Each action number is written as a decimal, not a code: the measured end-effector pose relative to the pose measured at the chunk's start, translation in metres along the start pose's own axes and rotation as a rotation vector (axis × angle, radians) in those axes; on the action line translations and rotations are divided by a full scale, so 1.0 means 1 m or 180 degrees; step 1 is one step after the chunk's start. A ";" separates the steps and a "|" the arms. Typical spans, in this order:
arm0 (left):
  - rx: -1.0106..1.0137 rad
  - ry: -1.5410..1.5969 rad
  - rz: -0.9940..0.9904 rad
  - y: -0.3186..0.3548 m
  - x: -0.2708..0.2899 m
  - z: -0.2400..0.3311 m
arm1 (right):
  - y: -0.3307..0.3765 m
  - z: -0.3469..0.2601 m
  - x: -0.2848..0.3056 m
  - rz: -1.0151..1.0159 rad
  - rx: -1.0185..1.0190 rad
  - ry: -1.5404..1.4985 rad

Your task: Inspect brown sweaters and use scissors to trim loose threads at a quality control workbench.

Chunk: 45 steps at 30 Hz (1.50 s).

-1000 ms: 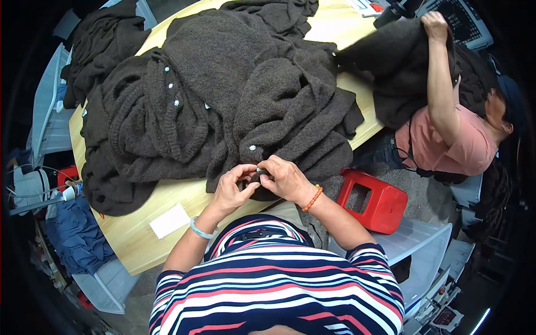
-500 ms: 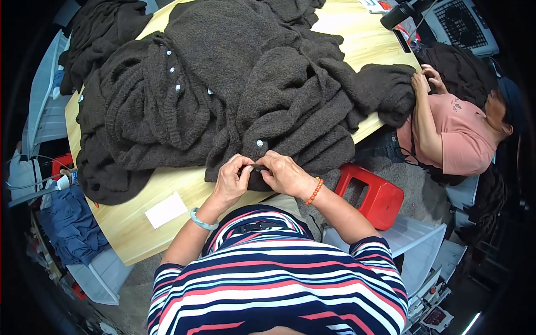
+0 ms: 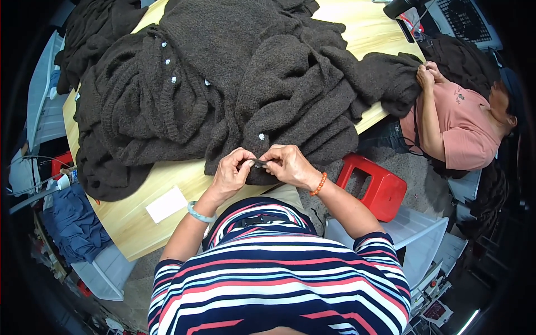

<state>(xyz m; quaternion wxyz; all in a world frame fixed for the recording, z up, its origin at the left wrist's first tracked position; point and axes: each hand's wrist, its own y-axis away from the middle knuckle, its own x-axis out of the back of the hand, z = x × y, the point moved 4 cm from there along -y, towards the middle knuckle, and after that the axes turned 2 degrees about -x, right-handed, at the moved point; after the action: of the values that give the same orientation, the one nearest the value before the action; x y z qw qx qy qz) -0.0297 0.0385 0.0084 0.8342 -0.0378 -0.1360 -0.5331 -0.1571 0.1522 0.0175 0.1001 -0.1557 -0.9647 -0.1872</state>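
A dark brown knitted cardigan point(image 3: 290, 106) spreads in heavy folds over the table, its near edge hanging just in front of me. My left hand point(image 3: 230, 170) pinches a bit of that edge between thumb and fingertips. Close beside it, my right hand point(image 3: 291, 167) grips the same strip, and a short dark piece shows between the two. Just above the hands sits a sparkly white button point(image 3: 261, 137) on the knit. More such buttons point(image 3: 167, 62) run in a row farther left. Fingertips hide any smaller thing in the grip.
The pale wooden table point(image 3: 134, 223) carries a white card point(image 3: 167, 205). Across at right, a co-worker point(image 3: 466, 125) in pink handles dark knitwear. A red stool point(image 3: 385, 192) stands to my right. Blue cloth point(image 3: 75, 223) fills a bin at left; a dark bottle point(image 3: 397, 8) is far right.
My hands have risen slightly, and the pinched strip between them now shows more. The co-worker's hands have drawn together on the knit. The whole view has shifted a little.
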 end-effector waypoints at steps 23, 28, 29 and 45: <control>0.0773 0.0280 -0.0670 0.020 0.026 -0.004 | -0.001 -0.016 -0.006 -0.0585 0.0560 0.0937; -0.0252 -0.2110 -0.0018 0.014 0.035 0.008 | 0.004 -0.004 0.004 -0.0288 0.0640 0.1524; -0.0637 -0.2522 0.0285 0.014 0.028 0.016 | 0.003 -0.004 0.003 -0.0184 0.0737 0.1443; -0.0661 -0.1971 -0.0385 0.001 -0.026 0.003 | 0.022 -0.009 -0.004 0.0218 0.0999 0.1484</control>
<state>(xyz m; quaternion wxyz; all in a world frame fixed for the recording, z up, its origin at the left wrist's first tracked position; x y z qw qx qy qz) -0.0394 0.0623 0.0048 0.7117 -0.2748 -0.3300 -0.5558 -0.1444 0.1666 0.0315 0.3485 -0.1236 -0.9270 -0.0628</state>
